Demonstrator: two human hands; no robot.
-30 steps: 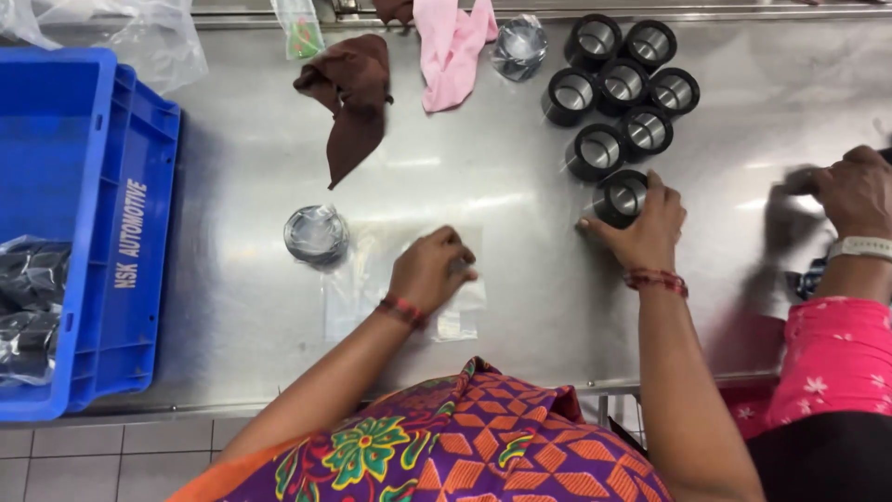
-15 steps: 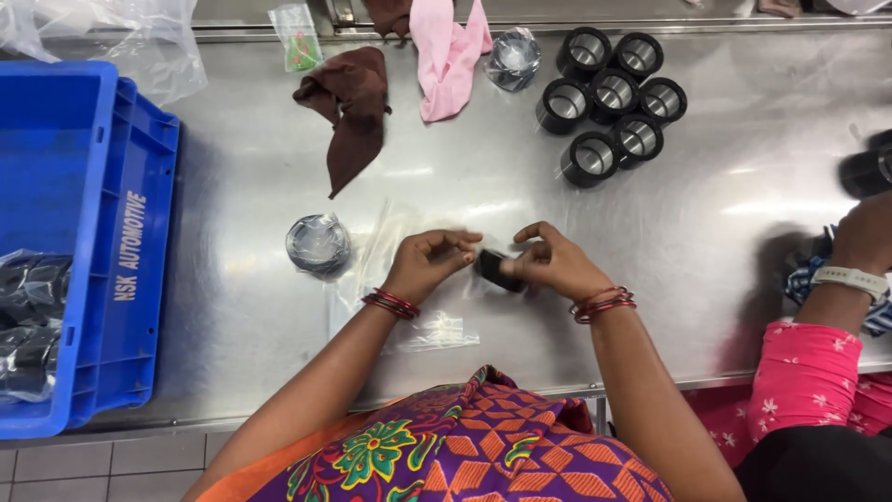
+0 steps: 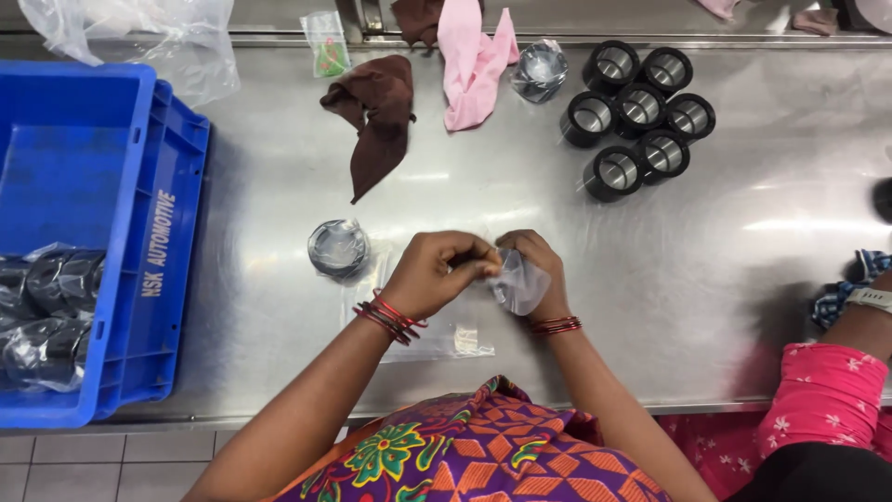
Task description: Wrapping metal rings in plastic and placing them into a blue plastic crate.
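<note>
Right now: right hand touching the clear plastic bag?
Touching. The head view shows the right hand pinching the clear plastic bag, its film lying against the fingers, while the left hand grips the same bag.

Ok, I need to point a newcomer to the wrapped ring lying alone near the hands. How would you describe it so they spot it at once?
Start at the blue crate on the left of the steel table, then look just right of it. There lies a single ring in a clear bag, beside the left hand. Unlike the bare black rings clustered at the far side, it is wrapped and alone.
</note>
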